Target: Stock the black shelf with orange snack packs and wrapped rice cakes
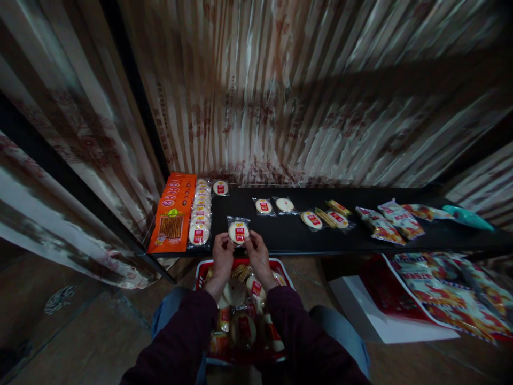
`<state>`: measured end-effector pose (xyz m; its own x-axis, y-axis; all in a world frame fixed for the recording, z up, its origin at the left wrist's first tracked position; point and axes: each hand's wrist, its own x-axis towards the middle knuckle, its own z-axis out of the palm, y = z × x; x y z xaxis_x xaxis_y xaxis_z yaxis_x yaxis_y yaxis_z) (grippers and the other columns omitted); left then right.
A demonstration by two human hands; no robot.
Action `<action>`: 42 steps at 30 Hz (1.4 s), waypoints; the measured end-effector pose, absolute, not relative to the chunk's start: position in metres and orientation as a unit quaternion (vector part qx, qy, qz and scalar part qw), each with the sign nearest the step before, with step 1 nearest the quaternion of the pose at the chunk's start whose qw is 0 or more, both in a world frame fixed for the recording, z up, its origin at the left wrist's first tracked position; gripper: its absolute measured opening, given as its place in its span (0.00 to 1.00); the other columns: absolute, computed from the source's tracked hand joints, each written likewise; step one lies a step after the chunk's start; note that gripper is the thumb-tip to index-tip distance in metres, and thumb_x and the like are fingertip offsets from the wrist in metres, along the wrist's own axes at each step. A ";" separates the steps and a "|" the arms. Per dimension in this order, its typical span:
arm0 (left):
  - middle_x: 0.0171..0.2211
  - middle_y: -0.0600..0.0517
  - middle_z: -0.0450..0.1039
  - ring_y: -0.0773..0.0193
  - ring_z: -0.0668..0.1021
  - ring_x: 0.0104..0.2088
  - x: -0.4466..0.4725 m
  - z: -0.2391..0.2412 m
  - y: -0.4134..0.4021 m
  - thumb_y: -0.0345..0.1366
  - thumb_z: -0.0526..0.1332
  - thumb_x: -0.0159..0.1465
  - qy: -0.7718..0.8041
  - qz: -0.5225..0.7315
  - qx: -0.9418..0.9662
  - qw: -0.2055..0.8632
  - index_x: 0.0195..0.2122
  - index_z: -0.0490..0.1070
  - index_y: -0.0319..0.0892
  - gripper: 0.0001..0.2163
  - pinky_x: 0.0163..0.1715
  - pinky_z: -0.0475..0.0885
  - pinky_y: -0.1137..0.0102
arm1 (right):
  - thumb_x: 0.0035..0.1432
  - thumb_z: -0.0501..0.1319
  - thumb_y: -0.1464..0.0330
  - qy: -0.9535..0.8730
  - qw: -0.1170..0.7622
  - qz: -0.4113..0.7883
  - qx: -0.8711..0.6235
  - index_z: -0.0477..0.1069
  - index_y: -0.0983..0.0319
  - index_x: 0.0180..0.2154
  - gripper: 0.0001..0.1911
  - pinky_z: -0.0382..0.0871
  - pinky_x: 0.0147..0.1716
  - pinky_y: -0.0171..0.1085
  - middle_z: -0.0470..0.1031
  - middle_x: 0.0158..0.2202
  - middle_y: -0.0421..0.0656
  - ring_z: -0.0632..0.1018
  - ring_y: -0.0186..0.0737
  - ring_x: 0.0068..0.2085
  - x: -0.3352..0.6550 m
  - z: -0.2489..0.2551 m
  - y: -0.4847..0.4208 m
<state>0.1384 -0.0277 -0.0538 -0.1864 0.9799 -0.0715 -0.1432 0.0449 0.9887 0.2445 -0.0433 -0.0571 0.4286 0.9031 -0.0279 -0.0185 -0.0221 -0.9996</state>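
Between the fingertips of my left hand (223, 255) and my right hand (258, 254) is a round white cracker packet (238, 232), clear-wrapped with a red label. Both hands are closed on its near edge, at the front of the black shelf (276, 240). Left of it stands a row of similar cracker packets (199, 214), overlapping one behind another. Beyond that row lie overlapping orange snack bags (173, 216). Under my forearms is a red basket (199, 272) holding several round packets and smaller yellow ones.
Loose packets lie along the shelf: one cracker packet (220, 187) at the back, others (263, 206) right of middle. Farther right are snack bags (380, 224) and a teal bag (468, 215). A filled red container (395, 289) sits lower right. Dark posts (140, 96) and striped curtains enclose the shelf.
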 end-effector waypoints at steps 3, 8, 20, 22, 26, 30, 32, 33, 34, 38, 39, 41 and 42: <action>0.37 0.48 0.73 0.64 0.76 0.35 0.141 -0.053 -0.016 0.29 0.57 0.57 0.537 0.557 0.396 0.495 0.41 0.67 0.40 0.10 0.34 0.72 0.70 | 0.51 0.60 0.54 -0.371 0.592 0.381 -0.606 0.65 0.63 0.51 0.29 0.71 0.27 0.36 0.76 0.38 0.46 0.77 0.39 0.32 0.245 -0.059 -0.028; 0.42 0.46 0.73 0.63 0.76 0.39 0.144 -0.044 0.001 0.25 0.57 0.57 0.555 0.557 0.387 0.482 0.43 0.69 0.40 0.13 0.38 0.74 0.68 | 0.49 0.60 0.57 -0.380 0.601 0.358 -0.605 0.67 0.61 0.49 0.26 0.72 0.29 0.37 0.77 0.40 0.46 0.77 0.40 0.35 0.246 -0.060 -0.003; 0.47 0.45 0.74 0.60 0.75 0.47 0.152 -0.032 0.045 0.24 0.58 0.56 0.580 0.540 0.387 0.471 0.46 0.70 0.42 0.16 0.48 0.69 0.66 | 0.50 0.59 0.63 -0.416 0.585 0.313 -0.622 0.70 0.60 0.47 0.21 0.73 0.42 0.43 0.78 0.41 0.46 0.78 0.44 0.42 0.245 -0.069 0.057; 0.48 0.44 0.73 0.59 0.74 0.49 0.153 -0.030 0.054 0.24 0.57 0.55 0.596 0.533 0.400 0.449 0.46 0.70 0.42 0.17 0.51 0.67 0.64 | 0.49 0.59 0.64 -0.415 0.584 0.313 -0.624 0.69 0.60 0.47 0.21 0.73 0.41 0.44 0.78 0.41 0.46 0.78 0.44 0.41 0.245 -0.069 0.068; 0.50 0.42 0.72 0.57 0.72 0.52 0.153 -0.029 0.072 0.27 0.58 0.56 0.612 0.524 0.414 0.424 0.45 0.71 0.40 0.15 0.54 0.64 0.63 | 0.48 0.58 0.67 -0.416 0.582 0.318 -0.622 0.69 0.60 0.47 0.21 0.72 0.42 0.43 0.78 0.41 0.45 0.78 0.43 0.41 0.245 -0.071 0.088; 0.48 0.40 0.73 0.54 0.73 0.52 0.152 -0.028 0.088 0.28 0.58 0.56 0.614 0.523 0.417 0.419 0.44 0.72 0.39 0.14 0.54 0.63 0.62 | 0.48 0.57 0.69 -0.426 0.586 0.306 -0.618 0.69 0.61 0.45 0.19 0.72 0.44 0.43 0.78 0.40 0.46 0.78 0.43 0.41 0.245 -0.073 0.105; 0.49 0.40 0.73 0.55 0.73 0.52 0.152 -0.026 0.094 0.28 0.57 0.57 0.626 0.513 0.429 0.401 0.45 0.72 0.38 0.14 0.53 0.64 0.63 | 0.49 0.57 0.69 -0.437 0.579 0.296 -0.621 0.69 0.60 0.45 0.18 0.72 0.44 0.42 0.78 0.40 0.44 0.78 0.42 0.41 0.244 -0.074 0.114; 0.50 0.40 0.73 0.55 0.73 0.53 0.152 -0.024 0.096 0.28 0.56 0.58 0.633 0.503 0.440 0.390 0.46 0.71 0.38 0.14 0.54 0.64 0.63 | 0.50 0.57 0.70 -0.442 0.571 0.291 -0.627 0.69 0.60 0.44 0.17 0.72 0.44 0.41 0.78 0.40 0.44 0.78 0.41 0.40 0.244 -0.074 0.118; 0.50 0.41 0.72 0.57 0.72 0.53 0.153 -0.022 0.098 0.28 0.55 0.59 0.641 0.490 0.452 0.381 0.46 0.71 0.38 0.15 0.54 0.63 0.64 | 0.50 0.57 0.70 -0.446 0.562 0.286 -0.635 0.69 0.60 0.44 0.17 0.72 0.43 0.40 0.78 0.39 0.43 0.78 0.40 0.40 0.243 -0.074 0.121; 0.53 0.41 0.71 0.59 0.71 0.55 0.154 -0.014 0.102 0.31 0.52 0.62 0.655 0.449 0.480 0.374 0.50 0.69 0.37 0.16 0.55 0.63 0.68 | 0.51 0.55 0.72 -0.455 0.530 0.263 -0.665 0.68 0.61 0.44 0.16 0.72 0.42 0.37 0.78 0.39 0.44 0.79 0.38 0.39 0.242 -0.071 0.128; 0.53 0.41 0.71 0.59 0.71 0.56 0.154 -0.013 0.103 0.31 0.51 0.62 0.656 0.446 0.481 0.373 0.50 0.69 0.37 0.17 0.55 0.63 0.68 | 0.52 0.55 0.72 -0.459 0.524 0.259 -0.669 0.68 0.61 0.45 0.16 0.72 0.42 0.37 0.78 0.39 0.44 0.79 0.38 0.39 0.241 -0.069 0.129; 0.53 0.41 0.70 0.59 0.70 0.56 0.155 -0.012 0.104 0.32 0.51 0.63 0.657 0.448 0.481 0.369 0.51 0.69 0.36 0.17 0.55 0.63 0.68 | 0.53 0.55 0.72 -0.468 0.515 0.253 -0.673 0.68 0.63 0.45 0.16 0.72 0.43 0.38 0.78 0.39 0.45 0.78 0.39 0.39 0.240 -0.065 0.129; 0.53 0.41 0.70 0.59 0.70 0.56 0.155 -0.012 0.105 0.32 0.51 0.63 0.656 0.451 0.482 0.365 0.51 0.69 0.36 0.17 0.55 0.63 0.68 | 0.53 0.55 0.72 -0.470 0.514 0.251 -0.672 0.68 0.63 0.46 0.16 0.71 0.43 0.38 0.78 0.39 0.46 0.78 0.39 0.39 0.239 -0.063 0.130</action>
<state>0.1550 0.1053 -0.0120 -0.2686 0.9622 -0.0447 0.3033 0.1285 0.9442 0.2394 0.1295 -0.0633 0.4317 0.8903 0.1449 0.3736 -0.0303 -0.9271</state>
